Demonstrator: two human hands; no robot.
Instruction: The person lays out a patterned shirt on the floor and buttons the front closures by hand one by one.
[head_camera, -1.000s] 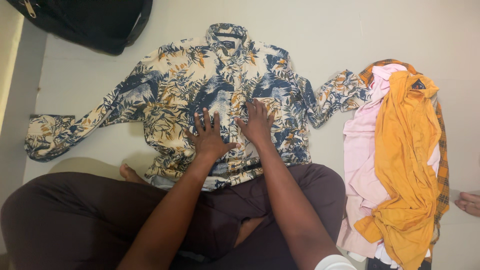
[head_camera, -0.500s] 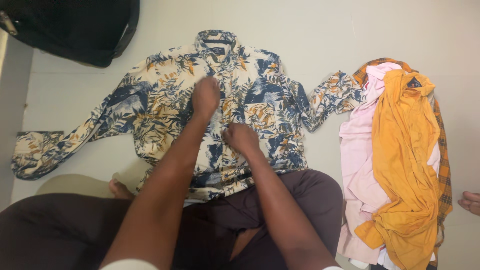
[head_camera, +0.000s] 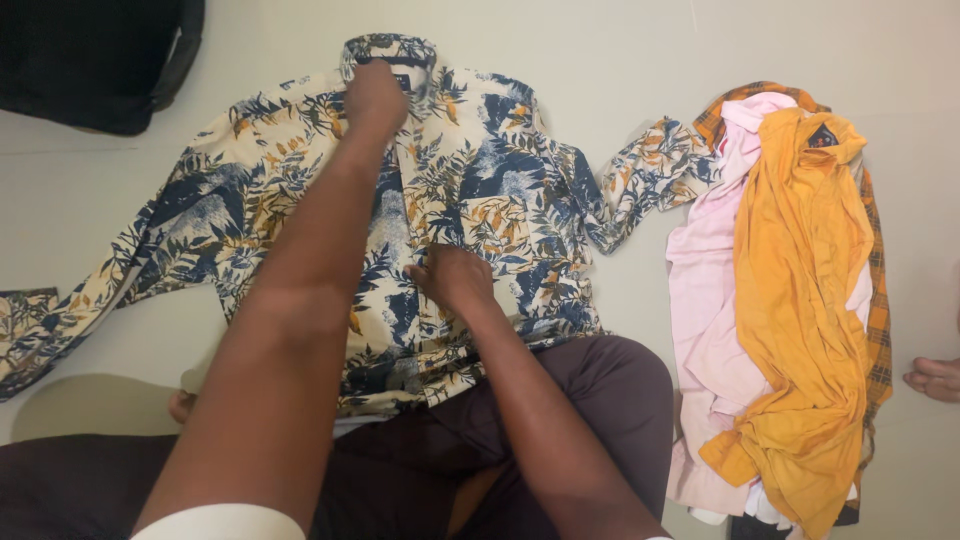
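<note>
A cream shirt with a blue and yellow leaf print (head_camera: 500, 190) lies face up on the pale floor, sleeves spread to both sides. My left hand (head_camera: 375, 95) reaches far up to the collar and closes on the cloth just below it. My right hand (head_camera: 450, 278) rests lower on the shirt's front strip, its fingers curled onto the fabric. The shirt's hem lies over my crossed legs in dark trousers (head_camera: 610, 395).
A heap of clothes lies at the right: an orange garment (head_camera: 800, 300) on top, a pink one (head_camera: 700, 300) under it, a checked one (head_camera: 880, 310) at the edge. A black bag (head_camera: 90, 60) sits top left. Another person's hand or foot (head_camera: 935, 378) shows at the right edge.
My left hand has slid from the shirt's middle up to the collar. My right hand has stayed near the middle of the front, its fingers now curled.
</note>
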